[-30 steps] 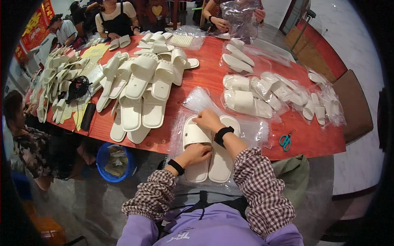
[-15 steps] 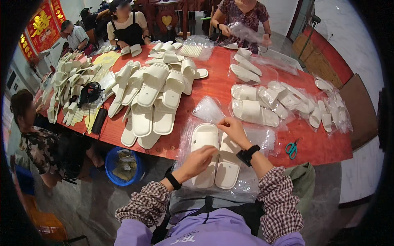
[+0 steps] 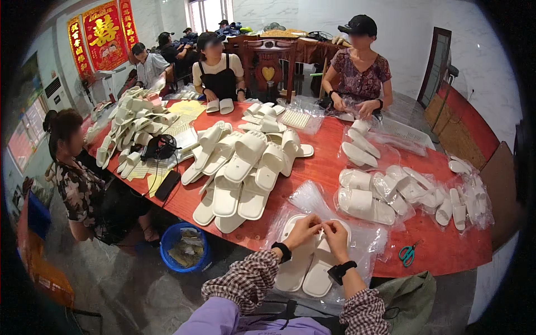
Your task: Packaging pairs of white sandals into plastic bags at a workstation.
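- Lying at the near edge of the red surface, a pair of white slippers sits side by side inside a clear plastic bag, toes pointing away from the person and heels hanging slightly past the edge.
- Left hand and right hand meet over the toe end of the pair, fingertips pinched together on the thin film at the bag's mouth; both are clamped on plastic, not on the slippers themselves.
- Judging by their look, the slippers are light foam, springy and unlikely to be damaged; the film is thin, slippery and crinkles easily, so its edge or a fold near the mouth seems the best place to grip.
- Just beyond the hands lies a loose clear bag, and to the left of it a heap of unbagged slippers.
- To the right, well apart, rest bagged pairs and green-handled scissors near the edge.
- A blue bucket stands on the floor to the left, below the edge of the red top.
- Other people sit around the far and left sides.
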{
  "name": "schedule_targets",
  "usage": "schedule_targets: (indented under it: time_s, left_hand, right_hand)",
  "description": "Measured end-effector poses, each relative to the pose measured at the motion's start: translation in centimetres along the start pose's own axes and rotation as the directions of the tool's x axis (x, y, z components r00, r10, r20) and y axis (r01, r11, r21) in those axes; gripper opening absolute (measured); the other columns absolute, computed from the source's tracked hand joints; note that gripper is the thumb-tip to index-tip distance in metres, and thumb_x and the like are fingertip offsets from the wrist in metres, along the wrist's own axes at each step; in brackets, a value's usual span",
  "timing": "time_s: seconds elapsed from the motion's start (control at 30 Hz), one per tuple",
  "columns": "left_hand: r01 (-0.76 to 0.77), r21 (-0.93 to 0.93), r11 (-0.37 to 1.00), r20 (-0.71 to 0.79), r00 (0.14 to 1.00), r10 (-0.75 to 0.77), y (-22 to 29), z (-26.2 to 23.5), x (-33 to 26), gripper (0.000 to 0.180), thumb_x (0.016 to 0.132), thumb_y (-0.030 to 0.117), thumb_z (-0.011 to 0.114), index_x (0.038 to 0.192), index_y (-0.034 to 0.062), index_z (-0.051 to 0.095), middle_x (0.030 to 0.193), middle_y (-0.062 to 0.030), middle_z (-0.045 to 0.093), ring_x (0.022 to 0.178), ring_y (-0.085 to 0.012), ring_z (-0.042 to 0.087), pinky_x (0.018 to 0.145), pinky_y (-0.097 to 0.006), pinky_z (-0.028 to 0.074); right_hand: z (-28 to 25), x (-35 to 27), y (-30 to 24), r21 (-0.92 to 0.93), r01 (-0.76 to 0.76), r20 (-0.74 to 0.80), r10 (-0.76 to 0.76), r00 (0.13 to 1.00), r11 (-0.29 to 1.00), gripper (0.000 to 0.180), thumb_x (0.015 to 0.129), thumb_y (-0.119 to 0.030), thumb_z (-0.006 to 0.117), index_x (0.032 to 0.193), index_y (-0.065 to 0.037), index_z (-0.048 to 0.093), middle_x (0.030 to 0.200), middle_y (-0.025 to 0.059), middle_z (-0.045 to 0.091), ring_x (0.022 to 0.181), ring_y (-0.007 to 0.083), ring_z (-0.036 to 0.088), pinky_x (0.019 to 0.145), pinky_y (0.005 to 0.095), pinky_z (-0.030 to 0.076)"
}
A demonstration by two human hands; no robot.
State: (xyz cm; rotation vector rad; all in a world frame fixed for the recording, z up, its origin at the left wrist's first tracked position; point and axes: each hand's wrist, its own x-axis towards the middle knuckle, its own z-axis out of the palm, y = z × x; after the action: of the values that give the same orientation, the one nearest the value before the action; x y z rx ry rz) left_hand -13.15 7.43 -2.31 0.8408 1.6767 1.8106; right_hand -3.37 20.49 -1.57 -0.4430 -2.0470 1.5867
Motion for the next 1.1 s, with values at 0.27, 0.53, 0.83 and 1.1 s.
schedule_targets:
  time_s: [0.27,0.53,0.83,1.1]
  left_hand:
    - [0.041,-0.111,0.993,-0.140,0.989,-0.056,0.3,-1.2,0.5,0.018,0.092,0.016,0.061,0.099,0.0002,0.065,0.083,-0.0021,0.064,0.073,-0.0088,0.057,0.066,-0.024,0.047]
    - [0.052,-0.099,0.994,-0.146,0.987,-0.066,1.3,-0.8,-0.3,0.013,0.094,0.014,0.061,0.096,0.0020,0.063,0.081,0.0023,0.058,0.069,-0.0041,0.049,0.061,-0.019,0.039]
    - [-0.044,0.052,0.998,-0.106,0.993,0.050,1.3,-0.4,-0.6,0.013,0.092,0.012,0.062,0.094,-0.0005,0.063,0.082,0.0013,0.057,0.071,-0.0052,0.049,0.063,-0.021,0.040]
    - [-0.035,0.130,0.991,-0.094,0.994,0.048,1.3,-0.5,-0.6,0.014,0.092,0.012,0.061,0.095,-0.0015,0.063,0.085,-0.0001,0.060,0.077,-0.0075,0.052,0.069,-0.022,0.043]
  right_hand:
    - [0.3,1.3,-3.3,0.264,-0.050,0.066,0.033,0.997,0.963,0.024,0.095,-0.008,0.054,0.119,-0.006,0.057,0.089,0.0068,0.067,0.079,0.0122,0.065,0.069,0.0245,0.053]
    - [0.0,0.6,-1.5,0.233,-0.039,0.068,0.024,0.997,0.972,0.015,0.095,-0.010,0.059,0.105,-0.001,0.063,0.096,0.0058,0.067,0.086,0.0126,0.066,0.075,0.0244,0.052]
    - [0.0,0.5,0.0,0.343,-0.060,0.039,0.050,0.998,0.937,0.013,0.093,-0.008,0.061,0.104,-0.001,0.061,0.092,0.0041,0.066,0.084,0.0115,0.065,0.076,0.0236,0.051]
    - [0.0,0.7,-0.3,0.323,-0.142,0.114,0.110,0.987,0.936,0.015,0.096,-0.013,0.059,0.104,-0.001,0.064,0.096,0.0024,0.064,0.087,0.0105,0.062,0.081,0.0242,0.051]
